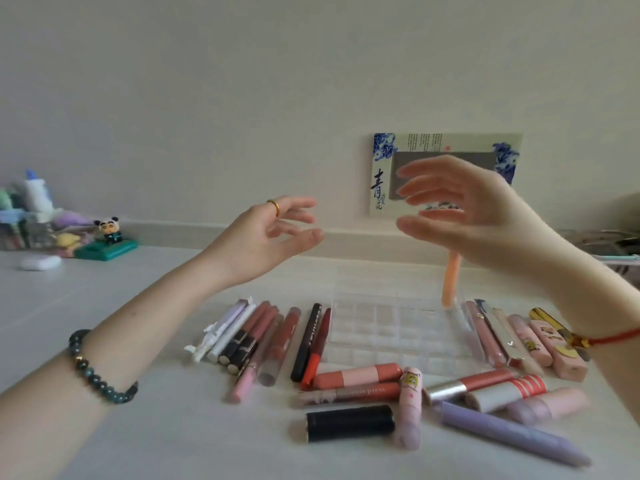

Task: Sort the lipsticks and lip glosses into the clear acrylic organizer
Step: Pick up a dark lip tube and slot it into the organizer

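Note:
The clear acrylic organizer (391,327) with a grid of small cells lies on the white table, in the middle. One orange tube (450,282) stands upright in its back right cell. Several lipsticks and glosses lie around it: a row on the left (263,337), a row on the right (519,341), and a loose group in front, with a black tube (349,423) and a long purple one (512,433). My left hand (270,237) and my right hand (460,209) hover above the organizer, palms facing each other, fingers relaxed, holding nothing.
A blue-and-white framed card (381,174) leans against the wall behind the organizer. At the far left stand a panda figure on a green base (109,240), a white case (40,262) and bottles. Metal clutter sits at the right edge (609,240).

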A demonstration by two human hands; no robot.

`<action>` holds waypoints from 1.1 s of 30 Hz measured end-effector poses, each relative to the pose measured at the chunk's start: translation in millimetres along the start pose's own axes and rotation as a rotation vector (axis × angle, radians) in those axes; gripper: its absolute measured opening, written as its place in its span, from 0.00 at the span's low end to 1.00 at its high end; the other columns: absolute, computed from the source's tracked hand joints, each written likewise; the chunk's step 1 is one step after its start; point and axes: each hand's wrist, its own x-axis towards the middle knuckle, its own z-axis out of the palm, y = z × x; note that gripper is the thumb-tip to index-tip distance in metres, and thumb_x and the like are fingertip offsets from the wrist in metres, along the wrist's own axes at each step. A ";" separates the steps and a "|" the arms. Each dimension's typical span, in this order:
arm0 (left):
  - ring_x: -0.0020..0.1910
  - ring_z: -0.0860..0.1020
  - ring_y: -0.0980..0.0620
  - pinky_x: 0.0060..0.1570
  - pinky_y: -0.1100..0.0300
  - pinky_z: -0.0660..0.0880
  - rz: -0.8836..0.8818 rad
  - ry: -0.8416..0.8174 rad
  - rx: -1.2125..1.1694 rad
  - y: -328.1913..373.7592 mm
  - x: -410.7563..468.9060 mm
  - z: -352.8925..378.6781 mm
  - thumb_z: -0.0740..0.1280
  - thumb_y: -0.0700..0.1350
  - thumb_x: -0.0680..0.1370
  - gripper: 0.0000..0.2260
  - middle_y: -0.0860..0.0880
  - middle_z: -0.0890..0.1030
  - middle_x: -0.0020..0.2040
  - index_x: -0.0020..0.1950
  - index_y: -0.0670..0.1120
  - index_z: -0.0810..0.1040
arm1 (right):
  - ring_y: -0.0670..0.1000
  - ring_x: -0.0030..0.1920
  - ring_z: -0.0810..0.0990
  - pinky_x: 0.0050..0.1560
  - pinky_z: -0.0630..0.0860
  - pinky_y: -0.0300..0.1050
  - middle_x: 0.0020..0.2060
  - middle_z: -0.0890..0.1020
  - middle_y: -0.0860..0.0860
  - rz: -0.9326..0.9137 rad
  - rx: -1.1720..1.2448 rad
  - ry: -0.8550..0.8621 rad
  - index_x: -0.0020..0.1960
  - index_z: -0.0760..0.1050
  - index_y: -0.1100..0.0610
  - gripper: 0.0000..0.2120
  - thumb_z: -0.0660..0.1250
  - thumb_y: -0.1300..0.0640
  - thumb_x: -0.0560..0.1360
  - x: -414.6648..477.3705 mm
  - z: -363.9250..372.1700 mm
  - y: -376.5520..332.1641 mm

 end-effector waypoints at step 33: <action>0.72 0.53 0.62 0.67 0.64 0.47 -0.134 -0.267 0.620 -71.8 -83.4 34.2 0.59 0.75 0.62 0.43 0.62 0.60 0.73 0.72 0.58 0.55 | 0.52 0.61 0.71 0.69 0.47 0.62 0.54 0.78 0.49 0.019 -0.933 -0.770 0.62 0.70 0.53 0.18 0.58 0.45 0.76 55.8 158.7 55.9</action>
